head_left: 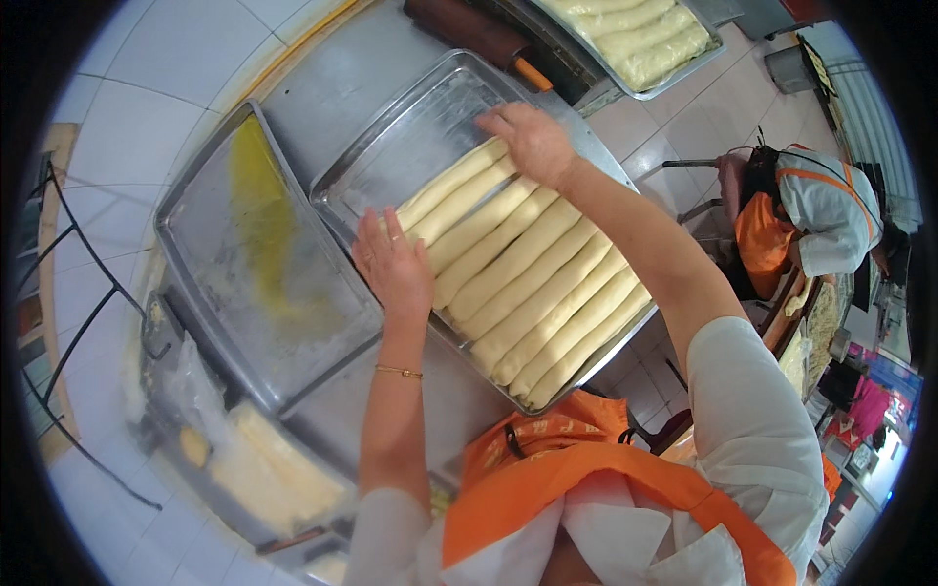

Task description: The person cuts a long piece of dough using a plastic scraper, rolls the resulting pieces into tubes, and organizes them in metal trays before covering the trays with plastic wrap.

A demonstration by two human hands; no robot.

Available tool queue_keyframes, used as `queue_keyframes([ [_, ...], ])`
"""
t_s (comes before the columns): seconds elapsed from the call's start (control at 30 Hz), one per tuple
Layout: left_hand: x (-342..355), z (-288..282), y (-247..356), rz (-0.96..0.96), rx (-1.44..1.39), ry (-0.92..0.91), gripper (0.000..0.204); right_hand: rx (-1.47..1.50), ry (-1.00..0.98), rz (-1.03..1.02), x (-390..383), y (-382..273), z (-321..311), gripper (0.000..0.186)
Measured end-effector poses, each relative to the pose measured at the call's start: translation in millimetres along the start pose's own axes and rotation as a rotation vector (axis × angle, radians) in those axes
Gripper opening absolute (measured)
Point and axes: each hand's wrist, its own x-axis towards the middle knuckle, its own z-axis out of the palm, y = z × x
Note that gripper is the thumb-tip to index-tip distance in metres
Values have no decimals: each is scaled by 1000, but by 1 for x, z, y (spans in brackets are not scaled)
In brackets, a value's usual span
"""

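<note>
Several long pale dough ropes (532, 264) lie side by side in a metal tray (391, 146), filling its near part. My left hand (396, 269) is at the left end of the farthest dough rope (454, 186), its fingers stretched out. Over the other end of that rope is my right hand (532, 142), with fingers extended toward the left and the fingertips just past the rope's end. The rope rests on the tray between my hands, and neither hand is visibly wrapped around it. Bare, shiny metal shows in the tray's far part.
Left of the dough tray sits another metal tray (322, 322) with a yellow oily smear. A brown rolling pin (469, 34) lies beyond. At the top right is a tray of dough ropes (655, 44). A person in an orange apron (762, 239) bends over work at right.
</note>
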Motion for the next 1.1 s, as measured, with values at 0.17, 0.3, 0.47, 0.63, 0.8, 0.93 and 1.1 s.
queue_keyframes([
  [0.17,7,30,-4,-5,-1,-238,71,116,59,-178,-17,13,24,49],
  [0.3,11,34,-12,20,15,-338,72,206,122,-64,-20,19,35,48],
  [0.47,8,41,-6,14,127,-411,72,163,343,116,-63,-24,42,47],
  [0.63,6,91,-71,367,270,-204,53,490,376,274,-228,-88,36,51],
  [0.8,12,105,-70,472,647,-398,52,565,354,629,-473,-130,11,53],
  [0.93,-8,75,30,332,544,-77,63,349,568,1074,-629,-169,-26,53],
  [1.1,-99,78,266,806,-195,-198,54,164,1049,1965,-770,-226,-5,46],
])
